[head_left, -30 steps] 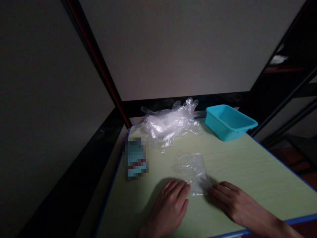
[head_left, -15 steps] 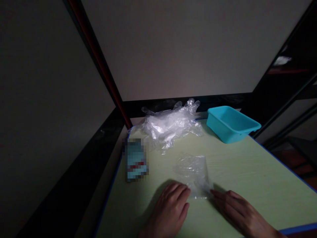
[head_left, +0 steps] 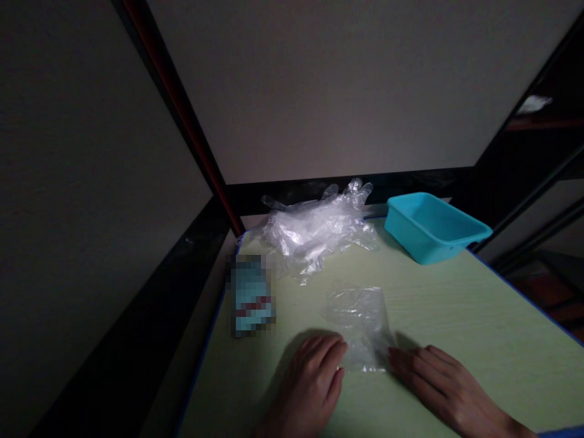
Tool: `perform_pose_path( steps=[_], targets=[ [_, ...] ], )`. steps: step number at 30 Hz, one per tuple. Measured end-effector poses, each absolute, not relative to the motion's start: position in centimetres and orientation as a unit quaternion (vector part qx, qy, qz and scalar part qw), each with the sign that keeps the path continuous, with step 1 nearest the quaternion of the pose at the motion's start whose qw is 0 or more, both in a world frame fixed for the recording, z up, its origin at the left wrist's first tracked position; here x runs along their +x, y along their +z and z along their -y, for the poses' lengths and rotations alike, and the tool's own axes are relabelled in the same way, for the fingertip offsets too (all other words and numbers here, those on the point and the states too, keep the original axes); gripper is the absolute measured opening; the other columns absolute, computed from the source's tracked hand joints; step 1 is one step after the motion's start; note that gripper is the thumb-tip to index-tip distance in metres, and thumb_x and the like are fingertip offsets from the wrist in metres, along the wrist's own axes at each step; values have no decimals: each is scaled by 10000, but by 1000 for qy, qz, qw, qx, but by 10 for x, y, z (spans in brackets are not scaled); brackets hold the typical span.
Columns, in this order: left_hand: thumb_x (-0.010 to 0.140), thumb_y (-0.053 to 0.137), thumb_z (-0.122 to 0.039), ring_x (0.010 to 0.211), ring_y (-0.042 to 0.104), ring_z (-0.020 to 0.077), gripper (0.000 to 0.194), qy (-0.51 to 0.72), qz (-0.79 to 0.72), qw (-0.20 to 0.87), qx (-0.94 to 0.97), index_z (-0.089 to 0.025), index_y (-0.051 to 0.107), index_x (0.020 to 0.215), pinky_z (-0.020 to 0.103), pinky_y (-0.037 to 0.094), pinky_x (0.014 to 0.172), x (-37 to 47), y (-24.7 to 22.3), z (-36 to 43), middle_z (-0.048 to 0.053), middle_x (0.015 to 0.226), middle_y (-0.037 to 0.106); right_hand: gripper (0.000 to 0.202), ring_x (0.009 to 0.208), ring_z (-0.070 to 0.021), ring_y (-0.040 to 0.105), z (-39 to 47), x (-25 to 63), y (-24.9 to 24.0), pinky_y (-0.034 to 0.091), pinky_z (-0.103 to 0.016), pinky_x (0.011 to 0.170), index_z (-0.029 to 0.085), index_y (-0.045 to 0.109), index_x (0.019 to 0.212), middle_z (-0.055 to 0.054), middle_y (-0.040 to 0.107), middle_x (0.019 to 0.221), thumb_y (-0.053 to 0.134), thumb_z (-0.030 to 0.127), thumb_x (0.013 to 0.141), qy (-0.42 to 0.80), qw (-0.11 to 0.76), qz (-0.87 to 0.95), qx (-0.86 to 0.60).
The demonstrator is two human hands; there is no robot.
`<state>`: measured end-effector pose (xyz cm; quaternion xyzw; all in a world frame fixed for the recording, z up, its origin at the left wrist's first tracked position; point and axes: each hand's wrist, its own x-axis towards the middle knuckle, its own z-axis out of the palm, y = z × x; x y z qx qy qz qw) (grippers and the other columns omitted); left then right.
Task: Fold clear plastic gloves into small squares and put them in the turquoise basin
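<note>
A flat, folded piece of clear plastic film lies on the table between my hands; no glove fingers can be made out in it. At its lower left edge is my left hand, fingers curled and thumb close to them, with a sliver of film between. My right hand has its fingers pressed together, the tips on the film's lower right edge; its thumb is hidden. Farther back sits a heaped pile of clear disposable plastic gloves, some glove fingers sticking up.
A turquoise plastic basin stands at the back right of the pale green table. On the left lies a pixelated blue-green item. Wall panels rise behind and to the left. A dark shelf is at far right.
The view has shifted slightly. My left hand has moved a little left, and my fingertips stay at the film's edges. The film lies nearly the same.
</note>
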<state>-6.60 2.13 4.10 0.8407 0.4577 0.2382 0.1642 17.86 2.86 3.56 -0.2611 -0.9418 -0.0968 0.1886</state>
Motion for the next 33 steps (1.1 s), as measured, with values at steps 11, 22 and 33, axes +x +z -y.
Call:
perform_pose_path(
  steps=[11, 22, 33],
  targets=[
    [764, 468, -89, 1006, 538, 180, 364, 262, -483, 149, 822, -207, 525, 1103, 342, 466, 869, -72, 35, -23, 46, 1081, 596, 360, 1112, -145, 479, -37, 192, 28, 476, -244, 852, 130, 459, 1224, -56, 541, 1199, 311, 119, 896, -94, 138, 958, -232],
    [729, 513, -120, 881, 572, 167, 271, 237, -459, 146, 844, -215, 575, 975, 291, 476, 824, -78, 51, -5, 22, 920, 638, 389, 1111, -174, 478, -24, 194, 35, 452, -266, 900, 110, 416, 1255, -71, 514, 1211, 369, 134, 869, -47, 108, 976, -184],
    [773, 490, -124, 960, 548, 172, 266, 225, -429, 172, 858, -223, 561, 1009, 331, 432, 885, -74, 67, -21, 18, 1020, 626, 360, 1206, -183, 350, -31, 186, 41, 392, -306, 965, 191, 497, 1187, -24, 468, 1265, 494, 140, 830, -30, 110, 976, -186]
  ],
)
